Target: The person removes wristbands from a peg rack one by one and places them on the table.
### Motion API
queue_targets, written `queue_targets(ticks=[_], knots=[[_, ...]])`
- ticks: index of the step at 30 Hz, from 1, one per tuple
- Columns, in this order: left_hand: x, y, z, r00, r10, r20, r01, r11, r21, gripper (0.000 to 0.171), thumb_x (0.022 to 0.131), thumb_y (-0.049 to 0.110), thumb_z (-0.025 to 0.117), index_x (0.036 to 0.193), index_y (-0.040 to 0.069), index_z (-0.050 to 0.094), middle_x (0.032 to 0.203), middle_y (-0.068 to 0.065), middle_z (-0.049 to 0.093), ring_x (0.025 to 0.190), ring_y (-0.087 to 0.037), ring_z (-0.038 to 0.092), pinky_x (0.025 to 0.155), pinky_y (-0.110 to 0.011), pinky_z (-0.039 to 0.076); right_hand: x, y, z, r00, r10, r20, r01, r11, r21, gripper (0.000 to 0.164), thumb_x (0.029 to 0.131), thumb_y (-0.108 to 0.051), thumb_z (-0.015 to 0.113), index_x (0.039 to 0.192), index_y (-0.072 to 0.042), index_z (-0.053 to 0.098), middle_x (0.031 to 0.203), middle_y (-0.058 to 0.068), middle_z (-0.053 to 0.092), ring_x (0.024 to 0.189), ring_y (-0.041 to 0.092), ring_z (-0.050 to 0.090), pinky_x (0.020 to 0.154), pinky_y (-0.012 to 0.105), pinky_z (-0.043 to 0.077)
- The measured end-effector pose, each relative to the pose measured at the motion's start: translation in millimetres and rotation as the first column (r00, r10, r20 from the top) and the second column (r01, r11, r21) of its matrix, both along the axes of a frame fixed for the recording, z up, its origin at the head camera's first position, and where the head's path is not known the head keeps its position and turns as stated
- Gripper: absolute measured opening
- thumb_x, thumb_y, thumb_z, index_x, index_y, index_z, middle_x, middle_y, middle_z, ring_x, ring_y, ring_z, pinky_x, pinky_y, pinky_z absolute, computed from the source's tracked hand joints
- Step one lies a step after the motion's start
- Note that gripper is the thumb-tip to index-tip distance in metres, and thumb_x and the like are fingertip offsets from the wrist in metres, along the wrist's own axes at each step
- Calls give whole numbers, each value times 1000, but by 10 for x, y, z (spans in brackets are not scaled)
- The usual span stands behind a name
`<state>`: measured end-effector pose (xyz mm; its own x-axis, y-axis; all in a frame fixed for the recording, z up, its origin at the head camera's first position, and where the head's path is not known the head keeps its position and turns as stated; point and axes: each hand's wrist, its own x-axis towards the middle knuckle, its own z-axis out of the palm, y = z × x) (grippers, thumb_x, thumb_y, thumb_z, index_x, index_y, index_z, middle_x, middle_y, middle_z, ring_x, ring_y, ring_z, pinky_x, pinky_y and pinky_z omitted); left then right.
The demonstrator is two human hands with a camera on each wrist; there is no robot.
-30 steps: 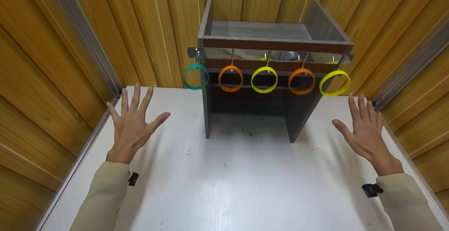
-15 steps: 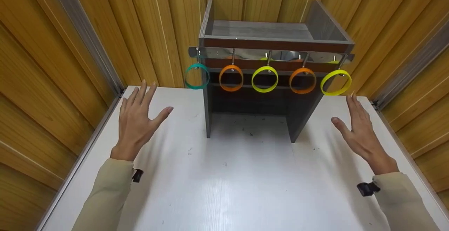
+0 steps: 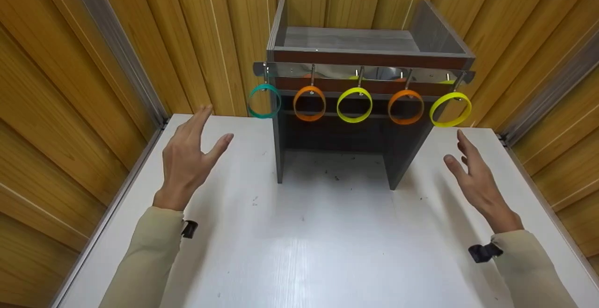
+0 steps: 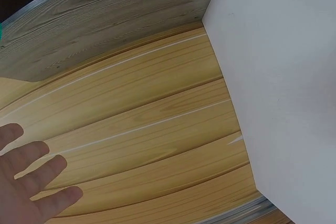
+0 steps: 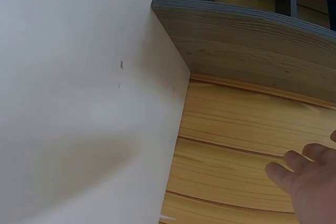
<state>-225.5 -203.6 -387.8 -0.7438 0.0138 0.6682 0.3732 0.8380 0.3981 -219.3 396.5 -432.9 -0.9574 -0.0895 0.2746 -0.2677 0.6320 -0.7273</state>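
Observation:
My left hand [image 3: 186, 160] hovers over the left side of the white table, fingers extended and thumb apart, holding nothing. On the opposite side my right hand [image 3: 478, 181] is likewise held up with its fingers extended. Between them stands a grey wooden rack [image 3: 398, 158] with a metal rail [image 3: 323, 70] across its front. Several rings hang from hooks on that rail: a teal ring [image 3: 251, 106] at the left end, an orange ring [image 3: 295, 106], a yellow ring [image 3: 339, 110], another orange ring [image 3: 391, 111], and a yellow ring [image 3: 433, 113] at the right end, nearest my right hand.
The white table [image 3: 299, 261] spreads out before the rack, with a few small dark specks on it. Wood-panelled walls [image 3: 234, 41] enclose the back and both sides. Metal strips [image 3: 121, 46] run along the corners.
Both hands have turned from palm-down with spread fingers to more sideways with fingers closer together. They have moved slightly inward. The rings still hang on the rail.

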Motion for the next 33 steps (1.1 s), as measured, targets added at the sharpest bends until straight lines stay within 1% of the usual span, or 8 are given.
queue_targets(ticks=[2, 5, 8, 11, 14, 20, 26, 33], knots=[[2, 19, 24, 1000, -14, -8, 14, 1000, 18, 72, 98, 50, 70, 156, 10, 54, 156, -12, 56, 137, -38, 57, 103, -61, 54, 3, -19, -16, 1000, 9, 10, -9, 1000, -16, 70, 114, -33, 47, 172, -24, 10, 177, 11, 12, 158, 45, 19, 131, 41, 19], [1, 47, 61, 999, -35, 10, 34, 997, 71, 69, 98, 48, 70, 155, 11, 56, 155, -11, 56, 138, -37, 56, 105, -61, 53, 7, -50, -39, 999, 24, 22, -23, 999, -38, 68, 114, -33, 45, 172, -24, 12, 176, 11, 15, 157, 43, 21, 121, 17, 25], [4, 73, 103, 998, -47, 33, 43, 992, 117, 69, 98, 47, 71, 155, 11, 56, 156, -10, 56, 140, -37, 55, 110, -62, 49, 8, -86, -58, 999, 41, 21, -40, 997, -66, 66, 114, -32, 45, 172, -21, 14, 176, 12, 17, 157, 42, 22, 111, 4, 28], [3, 92, 134, 998, -54, 33, 49, 991, 128, 69, 98, 45, 72, 155, 10, 56, 156, -10, 55, 140, -36, 55, 112, -61, 47, 5, -124, -72, 999, 51, 9, -50, 995, -92, 65, 115, -30, 44, 172, -17, 16, 175, 13, 19, 157, 40, 23, 109, 2, 29], [-3, 109, 155, 998, -69, 12, 67, 990, 128, 68, 98, 43, 73, 154, 8, 56, 155, -10, 56, 139, -37, 55, 111, -61, 48, 2, -168, -82, 999, 45, 10, -44, 993, -109, 64, 115, -31, 44, 171, -17, 18, 175, 13, 21, 157, 39, 25, 109, 3, 30], [-25, 149, 182, 994, -105, -39, 110, 982, 156, 65, 98, 39, 75, 151, 6, 58, 152, -12, 59, 137, -36, 58, 112, -58, 49, -19, -258, -106, 999, 10, 41, -4, 989, -148, 63, 115, -34, 45, 170, -16, 21, 174, 12, 25, 157, 35, 28, 109, 5, 34], [-62, 199, 207, 983, -158, -88, 174, 962, 212, 60, 97, 30, 78, 149, 4, 61, 146, -14, 63, 132, -36, 62, 112, -57, 49, -60, -358, -136, 998, -20, 55, 30, 980, -197, 65, 113, -37, 51, 169, -15, 26, 171, 13, 31, 155, 33, 32, 108, 5, 37], [-93, 278, 243, 972, -201, -122, 227, 940, 256, 55, 97, 23, 79, 146, 3, 63, 138, -17, 69, 125, -34, 66, 105, -55, 55, -89, -444, -181, 1000, -17, -3, 15, 970, -244, 63, 111, -27, 59, 165, -7, 34, 166, 15, 40, 151, 29, 40, 108, 10, 42]])
